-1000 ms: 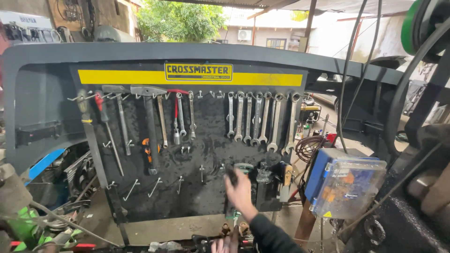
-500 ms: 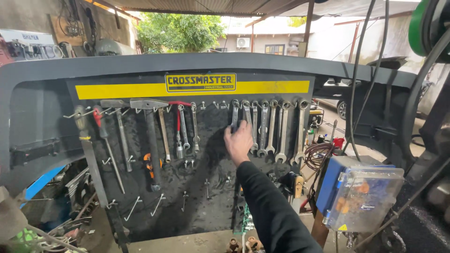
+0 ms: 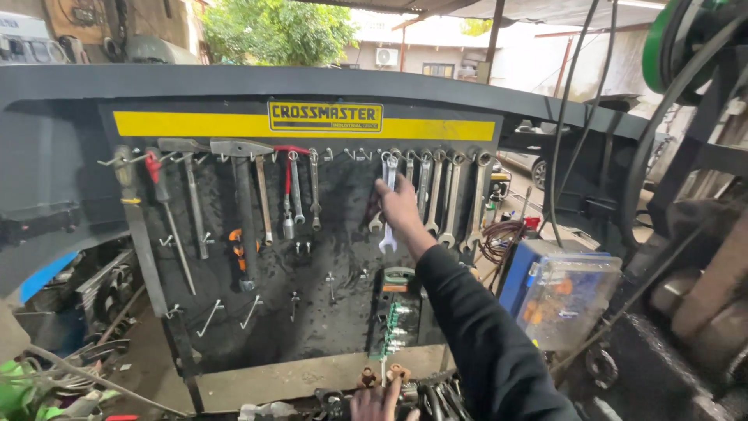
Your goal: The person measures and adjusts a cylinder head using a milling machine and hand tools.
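- Right hand, in a dark sleeve, is raised to the black tool board; its fingers are curled round the shank of a combination wrench that hangs in the board's upper right row of wrenches.
- The wrench's ring end sits at its hook near the top of the board; its open end shows just below the hand, so the wrench is grasped but not lifted off.
- Left hand is low, under the bottom edge of the board, resting among small metal parts; whether it grips anything, cannot tell.
- Change over the last second: the right hand has climbed from the lower middle of the board, through the wrench row, to a closed grip on this one wrench. Judgement: a wrench has been picked out and the hand is set to unhook it.
- Versus the earliest frame: the camera sits closer to the board; the left hand has stayed at the foot of the board.
- Left of the wrench on the board: hammers, screwdrivers. Right of the board: a clear plastic parts box.
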